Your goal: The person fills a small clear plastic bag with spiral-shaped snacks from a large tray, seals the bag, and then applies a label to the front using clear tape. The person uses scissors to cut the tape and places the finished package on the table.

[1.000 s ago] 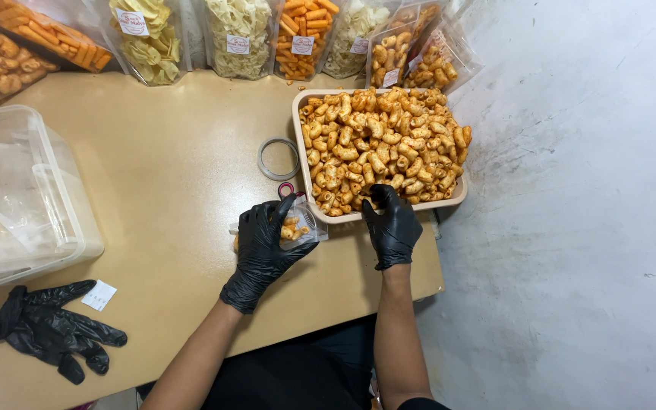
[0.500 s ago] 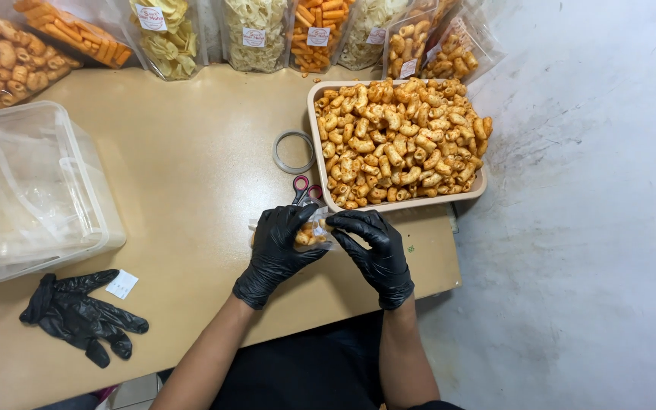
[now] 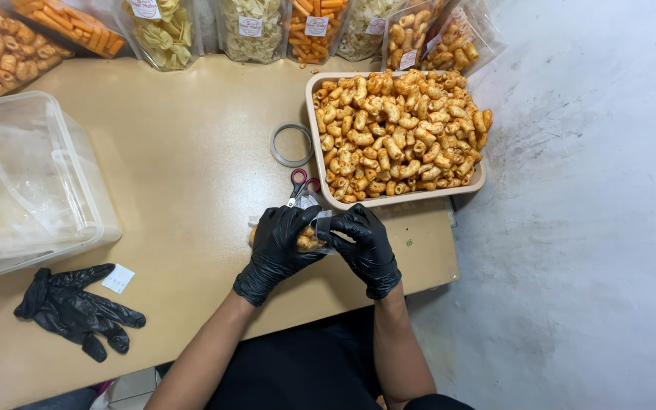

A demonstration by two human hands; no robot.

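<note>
Both my hands wear black gloves and meet over a small clear plastic bag of snacks (image 3: 307, 240) near the table's front edge. My left hand (image 3: 279, 250) cups the bag from the left and below. My right hand (image 3: 364, 247) pinches the bag's top from the right. Just beyond them stands a beige tray (image 3: 317, 156) heaped with orange-brown curled snacks (image 3: 396, 133).
Red-handled scissors (image 3: 301, 184) lie by the tray's near corner, a tape roll (image 3: 290, 144) behind them. A clear plastic box (image 3: 24, 182) stands at left; spare black gloves (image 3: 74, 307) and a small paper slip (image 3: 118, 279) lie at front left. Filled snack bags (image 3: 252, 26) line the back.
My right hand left the tray of snacks and came to the small bag. Both hands now hold the bag together, slightly nearer to me.
</note>
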